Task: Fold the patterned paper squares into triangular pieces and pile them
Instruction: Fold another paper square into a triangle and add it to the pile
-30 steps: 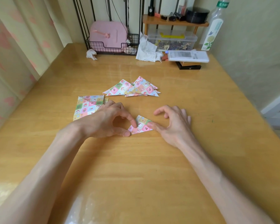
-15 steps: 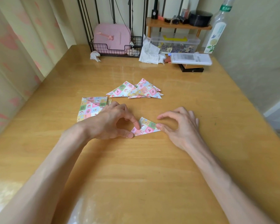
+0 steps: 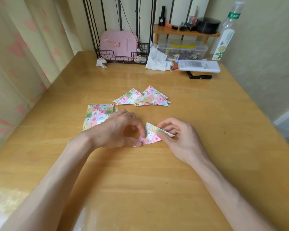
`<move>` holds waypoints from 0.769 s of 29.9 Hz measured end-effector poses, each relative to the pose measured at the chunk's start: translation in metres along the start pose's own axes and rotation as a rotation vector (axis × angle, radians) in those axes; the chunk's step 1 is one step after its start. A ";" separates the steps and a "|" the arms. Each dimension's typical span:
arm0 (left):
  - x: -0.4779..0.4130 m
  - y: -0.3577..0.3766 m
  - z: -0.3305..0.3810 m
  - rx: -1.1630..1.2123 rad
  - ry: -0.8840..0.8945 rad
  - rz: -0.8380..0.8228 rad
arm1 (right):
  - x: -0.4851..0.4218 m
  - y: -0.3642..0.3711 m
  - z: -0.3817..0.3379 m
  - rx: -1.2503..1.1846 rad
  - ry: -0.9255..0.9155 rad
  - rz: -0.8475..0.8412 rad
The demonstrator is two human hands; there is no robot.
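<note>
Folded triangle: on the table, between both hands. Right hand, flat on its tip half a second ago, now pinches that corner, raising it (crease apparently done). Left hand, curled, still pins the opposite corner. Triangle pile lies beyond the fingertips.

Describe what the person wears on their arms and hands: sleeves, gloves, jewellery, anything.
Nothing worn is visible. The left forearm and right forearm are bare all the way to the bottom edge of the picture, with no sleeve or cuff in view. The left hand and right hand have no gloves, and no rings, watch or bracelet show on the fingers or wrists.
</note>
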State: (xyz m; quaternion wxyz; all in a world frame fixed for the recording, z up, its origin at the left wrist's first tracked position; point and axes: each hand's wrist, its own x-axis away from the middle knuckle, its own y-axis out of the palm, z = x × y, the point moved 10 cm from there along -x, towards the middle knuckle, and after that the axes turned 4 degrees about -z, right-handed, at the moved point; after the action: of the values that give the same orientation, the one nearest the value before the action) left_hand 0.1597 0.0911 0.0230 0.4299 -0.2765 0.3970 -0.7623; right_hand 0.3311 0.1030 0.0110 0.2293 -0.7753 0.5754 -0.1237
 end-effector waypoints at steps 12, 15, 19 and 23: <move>0.000 -0.013 0.013 0.266 0.011 0.140 | -0.040 -0.049 0.026 -0.214 0.147 0.291; -0.002 -0.005 0.014 0.250 0.007 0.116 | -0.065 -0.049 0.024 -0.146 0.140 0.336; -0.004 0.002 0.019 0.212 0.010 0.104 | -0.091 -0.046 0.014 0.188 0.097 0.378; -0.004 0.008 0.026 0.189 0.021 0.070 | -0.089 -0.037 0.001 0.358 -0.006 0.452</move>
State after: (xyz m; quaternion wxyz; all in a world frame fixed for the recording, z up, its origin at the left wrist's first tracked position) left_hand 0.1852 0.0829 0.0303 0.4764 -0.2126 0.3372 -0.7837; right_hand 0.3353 0.1962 0.0348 0.3859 -0.5752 0.7018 -0.1666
